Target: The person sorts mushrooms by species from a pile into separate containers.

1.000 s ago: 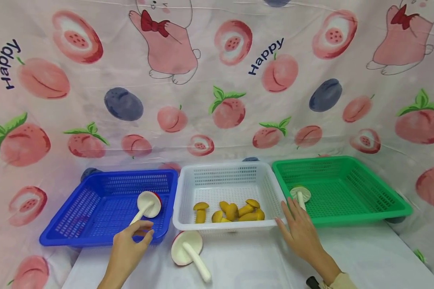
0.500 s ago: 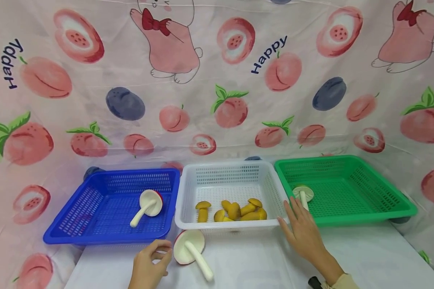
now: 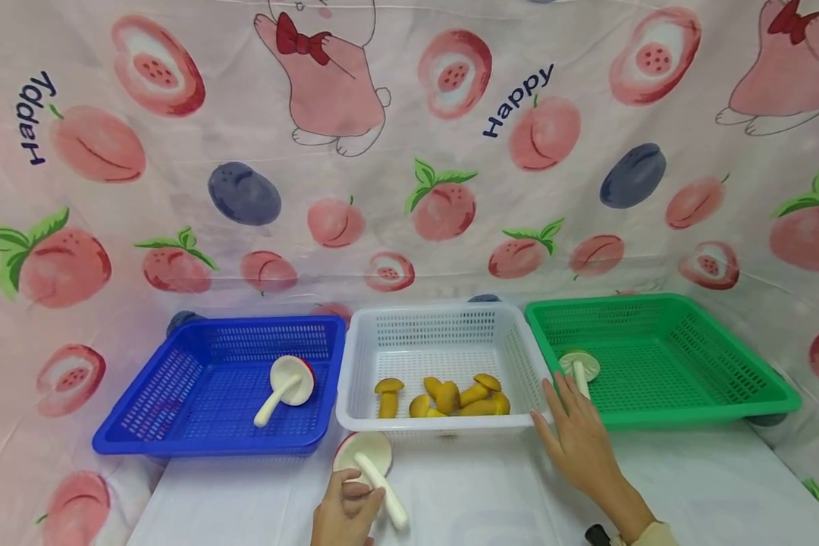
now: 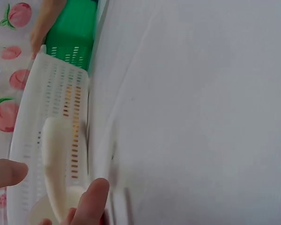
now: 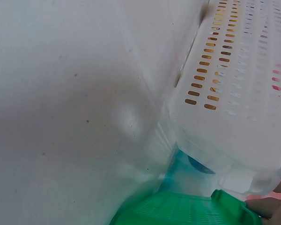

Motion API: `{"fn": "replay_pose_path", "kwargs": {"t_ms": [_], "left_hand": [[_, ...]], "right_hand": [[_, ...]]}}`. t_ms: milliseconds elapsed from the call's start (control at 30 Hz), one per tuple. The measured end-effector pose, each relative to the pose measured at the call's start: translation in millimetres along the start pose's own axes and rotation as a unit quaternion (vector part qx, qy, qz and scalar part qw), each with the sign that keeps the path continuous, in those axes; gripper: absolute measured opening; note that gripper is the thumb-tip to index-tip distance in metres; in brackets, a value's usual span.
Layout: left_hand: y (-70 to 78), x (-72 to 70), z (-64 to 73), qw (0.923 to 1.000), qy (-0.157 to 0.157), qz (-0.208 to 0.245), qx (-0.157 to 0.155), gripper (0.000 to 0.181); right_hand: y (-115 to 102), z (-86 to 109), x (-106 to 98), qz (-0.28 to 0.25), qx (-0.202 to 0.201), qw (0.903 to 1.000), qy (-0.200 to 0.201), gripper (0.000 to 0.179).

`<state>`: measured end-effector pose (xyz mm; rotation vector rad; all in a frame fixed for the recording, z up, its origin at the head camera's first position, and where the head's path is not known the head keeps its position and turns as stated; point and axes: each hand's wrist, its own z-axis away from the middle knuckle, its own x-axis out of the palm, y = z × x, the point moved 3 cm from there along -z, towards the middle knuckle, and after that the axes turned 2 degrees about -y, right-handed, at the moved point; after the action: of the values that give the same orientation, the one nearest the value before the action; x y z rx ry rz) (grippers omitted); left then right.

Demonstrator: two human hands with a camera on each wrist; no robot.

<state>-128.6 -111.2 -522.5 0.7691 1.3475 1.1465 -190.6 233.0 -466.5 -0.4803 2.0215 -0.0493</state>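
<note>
A toy mushroom [image 3: 390, 497] with a red-edged white cap and pale stem lies on the table in front of the white basket [image 3: 344, 419]. My left hand [image 3: 346, 509] is over it; in the left wrist view the stem [image 4: 56, 159] stands between spread fingertips, with gaps on both sides. With fingers extended, my right hand [image 3: 580, 440] rests where the white and green baskets meet; its fingertips [image 5: 264, 206] show at the rims in the right wrist view. Several yellow-brown mushrooms [image 3: 449, 396] lie in the white basket.
At left stands a blue basket [image 3: 198, 446] holding a red-capped mushroom [image 3: 293, 381]. The green basket [image 3: 689, 415] at right holds a pale-gilled mushroom [image 3: 580, 367], partly behind my right hand. A fruit-print cloth [image 3: 382, 182] hangs behind. A white cover [image 3: 491, 493] lies over the table.
My left hand has moved right from the blue basket's front to the mushroom on the table. The mushroom in the blue basket has been let go. My right hand stays at the rims.
</note>
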Motion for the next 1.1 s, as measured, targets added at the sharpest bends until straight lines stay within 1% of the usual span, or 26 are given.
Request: {"fn": "replay_pose_path", "kwargs": {"t_ms": [67,167,267,367,433,500,533,600,700,800,867,900,933,967,1000,1067,1100], "left_hand": [[-10.7,6.6,-4.6,0.9997,0.001,0.006,-0.025,0.069],[-22.6,14.6,-11.0,0.9988,0.001,0.027,-0.04,0.079],[-27.6,19.3,-15.5,0.9968,-0.002,0.068,-0.042,0.08],[-27.0,20.0,-16.6,0.9928,-0.011,0.115,-0.031,0.077],[-26.9,19.1,-16.6,0.9907,-0.017,0.132,-0.029,0.072],[-26.6,17.2,-15.2,0.9899,-0.026,0.137,-0.025,0.068],[-26.5,16.2,-14.1,0.9898,-0.03,0.137,-0.027,0.066],[-22.1,12.3,-9.3,0.9912,-0.034,0.127,-0.01,0.062],[-13.4,5.5,0.1,0.9926,-0.034,0.113,0.029,0.057],[-6.5,-1.3,7.8,0.9922,-0.019,0.095,0.078,0.053],[-8.4,-3.8,8.9,0.9947,-0.008,0.067,0.078,0.052],[-8.3,-5.6,9.5,0.9951,-0.003,0.051,0.085,0.052],[-9.0,-7.2,9.4,0.9956,0.0,0.039,0.085,0.051],[-9.8,-8.7,9.2,0.9962,-0.001,0.028,0.082,0.052],[-9.6,-10.2,9.5,0.996,0.001,0.018,0.087,0.051],[-9.7,-12.9,9.8,0.9966,0.0,0.001,0.082,0.051],[-8.6,-14.6,10.5,0.996,0.002,-0.002,0.089,0.051]], "right_hand": [[-0.3,-0.5,0.2,-0.001,-0.001,1.0,0.001,0.057],[-0.1,-0.9,0.2,-0.001,-0.002,1.0,-0.001,0.057],[0.8,-1.0,-0.1,-0.001,-0.002,1.0,0.002,0.056],[1.2,-0.7,-0.4,-0.001,-0.003,0.9999,0.01,0.056],[0.8,-0.9,-0.3,-0.001,-0.003,0.9999,0.012,0.056],[-0.2,-1.5,0.2,-0.001,-0.002,0.9999,0.013,0.055],[-0.6,-1.9,0.7,-0.001,-0.002,0.9999,0.012,0.055],[-1.4,-2.7,1.7,-0.003,0.0,1.0,0.009,0.056],[-1.8,-2.9,2.1,-0.005,0.0,0.9999,0.009,0.056],[-1.1,-2.0,1.4,-0.008,0.003,0.9999,0.007,0.056],[-0.8,-1.7,1.0,-0.007,0.003,0.9999,0.011,0.056],[-0.5,-1.5,1.0,-0.006,0.002,0.9999,0.011,0.055],[-0.3,-1.4,0.9,-0.005,0.002,0.9999,0.012,0.055],[-0.2,-1.4,1.0,-0.004,0.001,0.9999,0.013,0.055],[-0.2,-1.4,1.0,-0.003,0.0,0.9999,0.015,0.055],[-0.3,-1.4,0.9,-0.002,-0.002,0.9998,0.018,0.055],[-0.5,-1.7,1.0,-0.002,-0.003,0.9998,0.019,0.055]]}}
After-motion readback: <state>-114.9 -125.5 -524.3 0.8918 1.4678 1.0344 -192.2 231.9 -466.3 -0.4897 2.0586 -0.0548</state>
